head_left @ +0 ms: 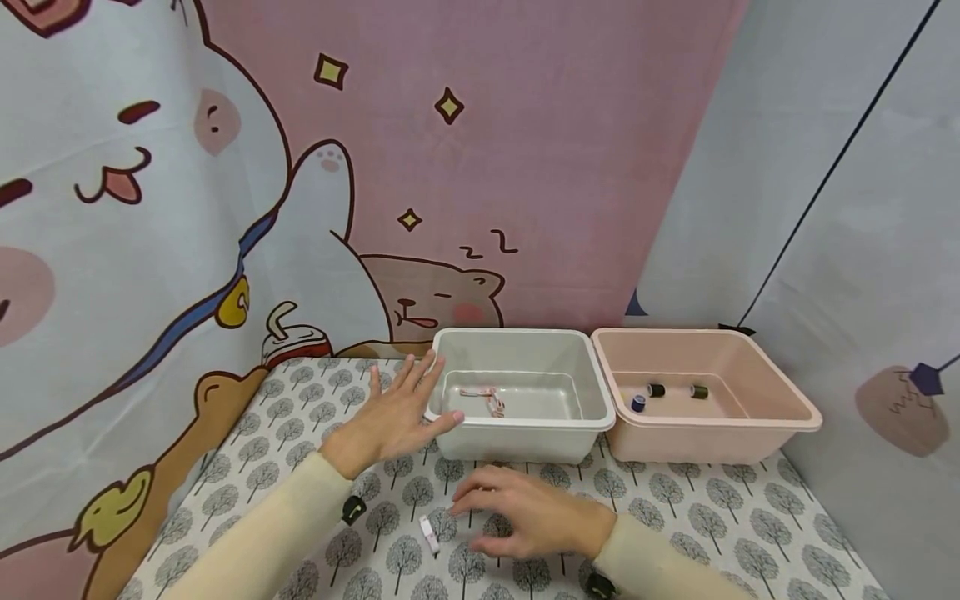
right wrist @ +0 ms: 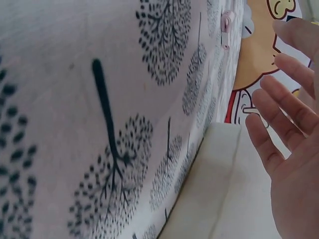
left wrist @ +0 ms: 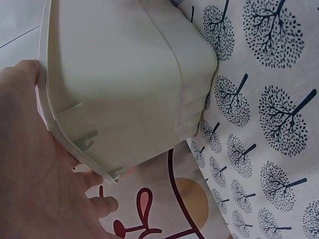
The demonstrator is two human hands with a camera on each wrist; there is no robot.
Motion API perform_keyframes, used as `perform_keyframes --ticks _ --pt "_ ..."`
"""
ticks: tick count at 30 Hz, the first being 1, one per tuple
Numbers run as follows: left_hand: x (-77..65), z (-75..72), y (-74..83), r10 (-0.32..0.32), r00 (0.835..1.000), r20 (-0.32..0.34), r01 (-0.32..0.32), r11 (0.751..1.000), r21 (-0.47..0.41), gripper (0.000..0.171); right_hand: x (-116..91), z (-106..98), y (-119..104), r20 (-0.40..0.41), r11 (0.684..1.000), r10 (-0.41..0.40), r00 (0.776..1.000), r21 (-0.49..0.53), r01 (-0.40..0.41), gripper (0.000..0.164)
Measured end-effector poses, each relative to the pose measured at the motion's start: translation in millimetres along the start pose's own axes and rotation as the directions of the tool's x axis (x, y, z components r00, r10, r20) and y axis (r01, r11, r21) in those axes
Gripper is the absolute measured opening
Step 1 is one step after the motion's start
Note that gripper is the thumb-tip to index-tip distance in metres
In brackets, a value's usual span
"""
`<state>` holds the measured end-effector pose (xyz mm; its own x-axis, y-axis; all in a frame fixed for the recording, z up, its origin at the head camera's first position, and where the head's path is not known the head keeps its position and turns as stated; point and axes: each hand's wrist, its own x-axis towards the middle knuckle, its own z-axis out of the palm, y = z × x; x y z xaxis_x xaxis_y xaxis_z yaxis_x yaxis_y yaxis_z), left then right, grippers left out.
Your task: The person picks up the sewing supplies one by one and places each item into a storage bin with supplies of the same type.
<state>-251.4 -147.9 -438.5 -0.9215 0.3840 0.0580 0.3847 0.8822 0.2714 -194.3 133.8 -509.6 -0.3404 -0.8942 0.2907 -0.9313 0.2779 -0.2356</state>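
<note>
My left hand (head_left: 392,415) lies against the left rim of the white bin (head_left: 517,442), fingers spread and fairly straight. In the left wrist view its palm and thumb run along the rim of the same bin (left wrist: 124,89). Over the tablecloth in front of that bin hovers my right hand (head_left: 528,510), fingers loosely bent around nothing. Left of its fingertips lies a small, narrow white-and-pink item (head_left: 429,535) with a dark tip, which the right wrist view shows beyond the hand. Inside the white bin rests a thin pink-and-white looped item (head_left: 493,402).
A peach-pink bin (head_left: 712,446) stands directly to the right of the white one. It contains a blue thread spool (head_left: 638,403), a black spool (head_left: 656,390) and a dark green spool (head_left: 699,392). A tree-patterned cloth (head_left: 705,517) covers the table; printed curtains (head_left: 555,167) hang behind.
</note>
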Motion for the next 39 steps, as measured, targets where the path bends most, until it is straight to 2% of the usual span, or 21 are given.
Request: perform_keyframes --ticks 11,26,39 --pt "-0.1 1.0 -1.3 0.003 1.000 -0.004 -0.003 1.000 0.008 0.108 11 15 1 0.045 0.999 0.029 0.999 0.019 -0.030 0.048" --pt "0.6 1.7 -2.0 0.004 1.000 -0.010 -0.004 1.000 0.000 0.104 25 28 4 0.096 0.998 0.039 0.995 0.047 -0.043 0.057" --pt "0.7 1.4 -2.2 0.002 1.000 0.002 -0.002 1.000 0.001 0.105 42 33 2 0.143 0.999 0.011 0.990 0.030 -0.016 0.057"
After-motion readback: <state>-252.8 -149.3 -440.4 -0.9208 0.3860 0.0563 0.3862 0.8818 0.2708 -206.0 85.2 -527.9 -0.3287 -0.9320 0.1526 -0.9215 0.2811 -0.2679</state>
